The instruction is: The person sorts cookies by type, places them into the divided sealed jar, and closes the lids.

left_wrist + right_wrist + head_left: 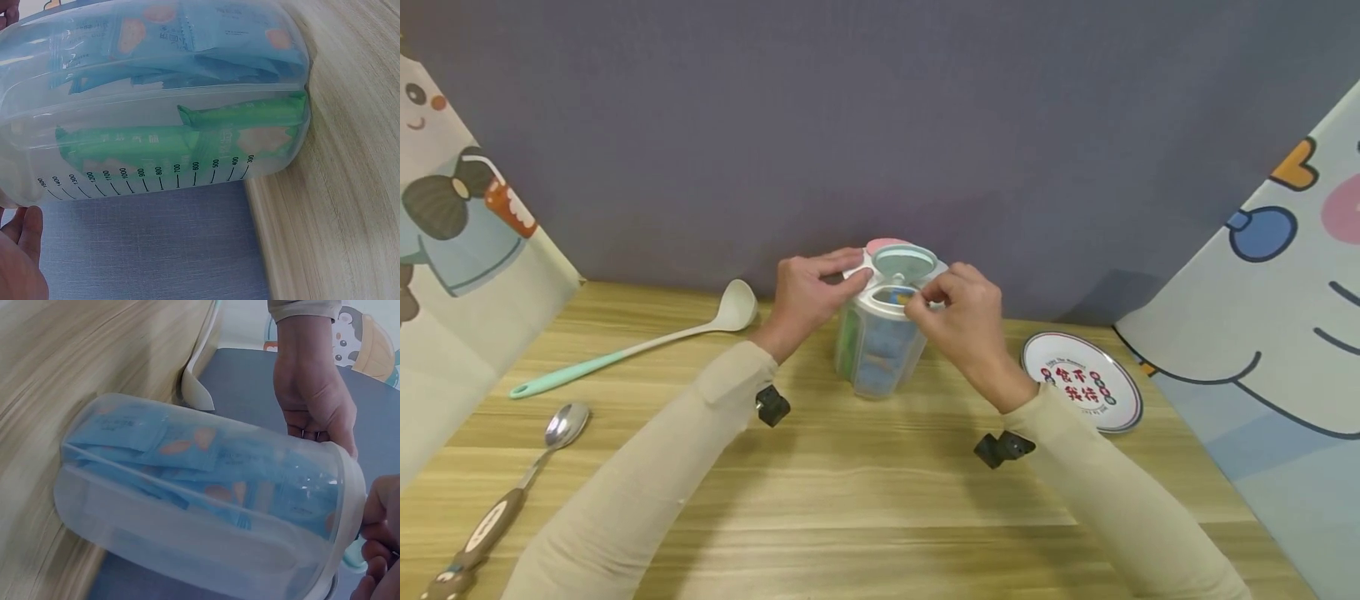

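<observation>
A clear, divided storage container (pixel 880 350) with a white lid stands upright on the table. Blue packets (pixel 181 447) fill one section, and green packets (pixel 244 137) lie in another. A round green flap (pixel 904 262) stands raised on top, in front of a pink one (pixel 886 245). My left hand (pixel 816 287) grips the lid's left edge, thumb toward the front. At the right rim of the front opening (pixel 892 296), the curled fingers and thumb of my right hand (pixel 964 310) pinch the lid edge. Blue and yellow show in that opening; the fingertips partly cover its right end.
On the left lie a white ladle (pixel 735 308) with a green handle and a metal spoon (pixel 567 425) with a brown handle. A white plate (pixel 1081 382) with red lettering lies to the right. Behind the container rises a grey-blue panel (pixel 880 125), flanked by cartoon-printed panels.
</observation>
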A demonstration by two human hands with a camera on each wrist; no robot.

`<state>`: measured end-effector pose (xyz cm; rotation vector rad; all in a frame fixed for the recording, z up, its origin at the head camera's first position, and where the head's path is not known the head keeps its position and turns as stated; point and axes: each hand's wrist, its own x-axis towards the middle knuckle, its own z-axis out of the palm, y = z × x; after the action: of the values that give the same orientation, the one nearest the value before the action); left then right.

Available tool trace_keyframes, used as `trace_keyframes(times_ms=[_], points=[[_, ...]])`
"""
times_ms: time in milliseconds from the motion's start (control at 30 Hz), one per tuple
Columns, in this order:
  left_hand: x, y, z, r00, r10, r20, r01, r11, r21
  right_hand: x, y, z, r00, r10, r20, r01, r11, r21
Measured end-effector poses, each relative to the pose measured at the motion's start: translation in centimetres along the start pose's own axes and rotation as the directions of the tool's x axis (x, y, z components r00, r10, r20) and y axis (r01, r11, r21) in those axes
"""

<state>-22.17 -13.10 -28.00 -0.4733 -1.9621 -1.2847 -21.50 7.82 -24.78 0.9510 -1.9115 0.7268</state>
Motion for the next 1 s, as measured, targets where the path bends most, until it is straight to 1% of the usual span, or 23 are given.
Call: trace_keyframes(times_ms=[67, 200, 300, 367, 433, 567, 633, 733, 833, 900, 933, 1000], points=[[0.0, -0.1, 0.0, 1.0, 0.003, 0.002, -0.003, 1.0, -0.001, 0.2, -0.2, 0.1, 1.0, 0.017, 0.013, -0.017, 1.0, -0.021], [0.0, 0.0, 0.0, 1.0, 0.01, 0.003, -0.01, 1.0, 0.0, 0.8, -0.5, 0.1, 0.996, 0.044, 0.073, -0.042, 0.999, -0.034], [0.0, 0.0, 0.0, 1.0, 0.008, 0.008, -0.008, 1.0, 0.004, 1.2, -0.4, -0.1, 0.989, 0.089, 0.118, -0.087, 0.996, -0.027], [-0.1, 0.0, 0.0, 1.0, 0.005, 0.012, -0.005, 1.0, 0.003, 1.2, -0.2, -0.3, 0.98, 0.13, 0.148, -0.127, 0.991, -0.031], [-0.1, -0.1, 0.0, 1.0, 0.009, 0.011, -0.009, 1.0, 0.0, 1.2, 0.0, -0.5, 0.97, 0.16, 0.182, -0.155, 0.987, -0.038], [0.0, -0.2, 0.0, 1.0, 0.024, -0.001, -0.024, 1.0, 0.003, 1.5, 0.2, -0.8, 0.948, 0.186, 0.258, -0.182, 0.982, -0.041], [0.0, -0.2, -0.1, 1.0, 0.018, 0.002, -0.018, 1.0, 0.004, 1.7, 0.1, -1.0, 0.937, 0.195, 0.291, -0.193, 0.98, -0.036], [0.0, -0.2, -0.1, 1.0, 0.005, 0.01, -0.005, 1.0, 0.006, 2.3, -0.1, -1.2, 0.91, 0.224, 0.35, -0.221, 0.974, -0.047], [0.0, -0.1, -0.1, 1.0, 0.003, 0.011, -0.003, 1.0, 0.008, 2.6, -0.4, -1.3, 0.877, 0.271, 0.398, -0.262, 0.962, -0.078], [0.0, -0.1, -0.1, 1.0, 0.01, 0.008, -0.01, 1.0, 0.015, 2.7, -0.7, -1.4, 0.859, 0.308, 0.409, -0.289, 0.951, -0.108], [0.0, -0.1, -0.1, 1.0, 0.013, 0.006, -0.013, 1.0, 0.017, 2.7, -0.8, -1.4, 0.854, 0.324, 0.407, -0.3, 0.946, -0.124], [0.0, 0.0, -0.1, 1.0, 0.015, 0.006, -0.015, 1.0, 0.013, 2.6, -1.0, -1.4, 0.852, 0.348, 0.391, -0.312, 0.937, -0.156]])
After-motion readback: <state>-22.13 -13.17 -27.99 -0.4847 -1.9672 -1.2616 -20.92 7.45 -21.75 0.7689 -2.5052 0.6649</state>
